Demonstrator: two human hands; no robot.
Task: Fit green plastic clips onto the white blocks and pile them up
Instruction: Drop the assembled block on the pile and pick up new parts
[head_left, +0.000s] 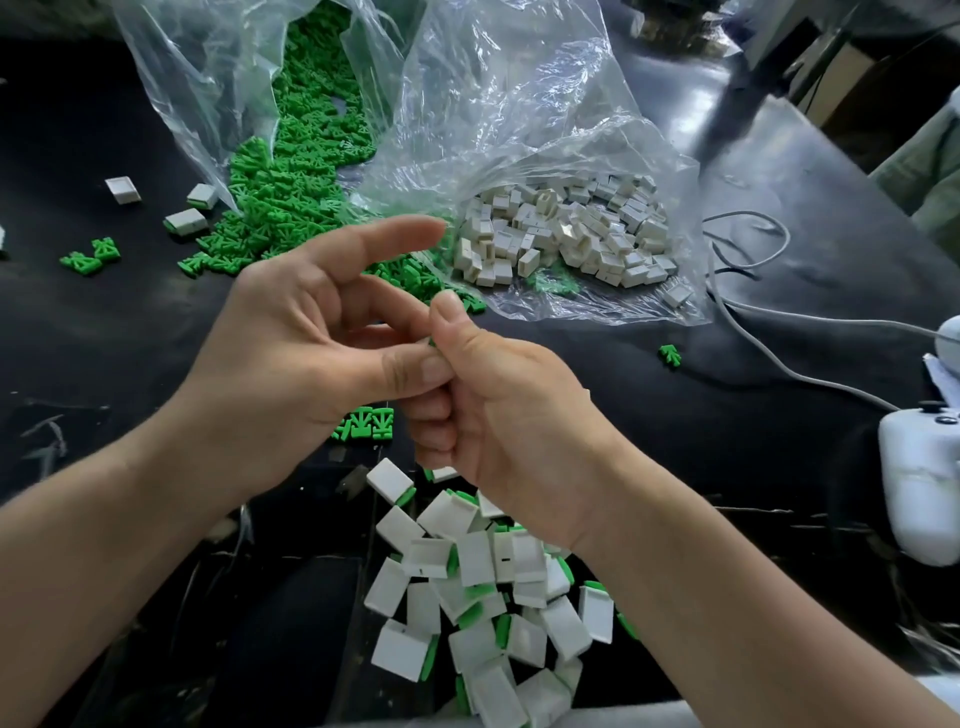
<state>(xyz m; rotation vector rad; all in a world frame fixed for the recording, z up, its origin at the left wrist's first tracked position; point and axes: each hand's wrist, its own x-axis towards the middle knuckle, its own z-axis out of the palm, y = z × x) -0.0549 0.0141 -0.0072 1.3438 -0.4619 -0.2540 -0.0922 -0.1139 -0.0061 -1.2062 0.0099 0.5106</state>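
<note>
Hands: right hand (498, 415) curled, pinching small green plastic clip (431, 342); left hand (291, 332) meeting it, grip unclear, presumably steadying. Clipped white plastic blocks (483, 587) heaped at black counter (675, 441) near edge.

Black surface (779, 441), on which were laid a heap of green clips (280, 208) half inside a clear bag (208, 78), white blocks (561, 234) inside a second bag (519, 104), a near pile of clipped blocks (483, 597), and a grey cable (769, 358).

Left grip (311, 338) index outstretched, thumb and finger pinching green clip (431, 342), right grip (509, 415) curled, thumb alongside
</note>
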